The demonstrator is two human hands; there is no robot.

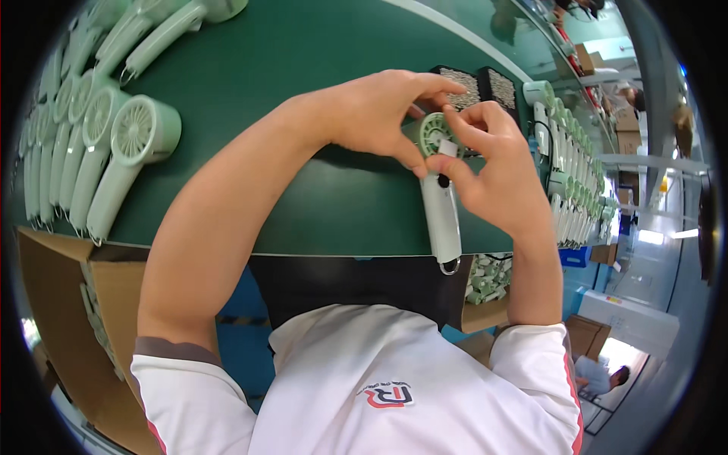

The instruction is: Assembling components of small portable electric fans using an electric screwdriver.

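A pale green and white handheld fan (441,220) stands in front of me, its round grille up and its handle towards me, with a metal ring at the handle's end. My left hand (379,114) curls round the left side of the fan's head, thumb low beside it. From the right, my right hand (493,159) has its thumb and fingertips closed on the head's edge. A small white square piece (447,149) lies across the grille by the right thumb; whether it is held or stuck there cannot be told.
Rows of similar fans (136,133) lie on the green table (334,205) at left, more fans (565,144) at right. Black trays of small pale parts (500,85) sit behind my hands. Cardboard boxes (114,303) stand below the near edge, one holding small green parts (489,279).
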